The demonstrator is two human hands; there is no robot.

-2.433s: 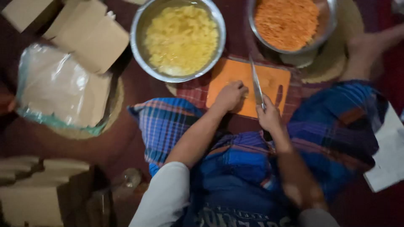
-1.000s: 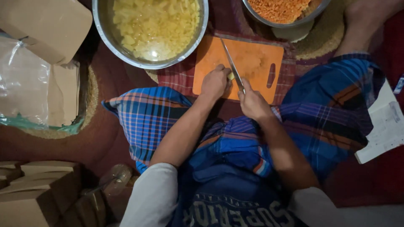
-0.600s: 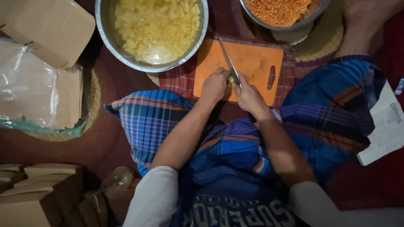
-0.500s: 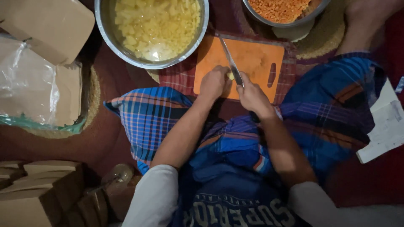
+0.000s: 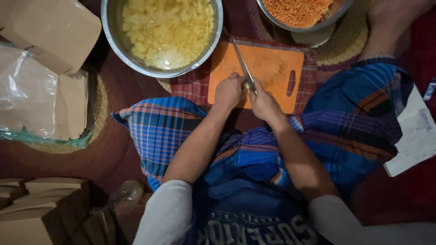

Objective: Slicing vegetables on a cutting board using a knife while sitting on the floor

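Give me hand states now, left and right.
Left hand: closed on a small yellowish piece at the edge of the orange cutting board.
Right hand: closed, holding the knife.

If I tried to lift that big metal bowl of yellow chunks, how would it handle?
The metal bowl is probably heavy: it is nearly full of yellow chunks, and these seem to sit in liquid. That liquid would likely slosh if the bowl were tilted or pushed fast. The smooth, shiny rim may be slippery, so two hands seem wise.
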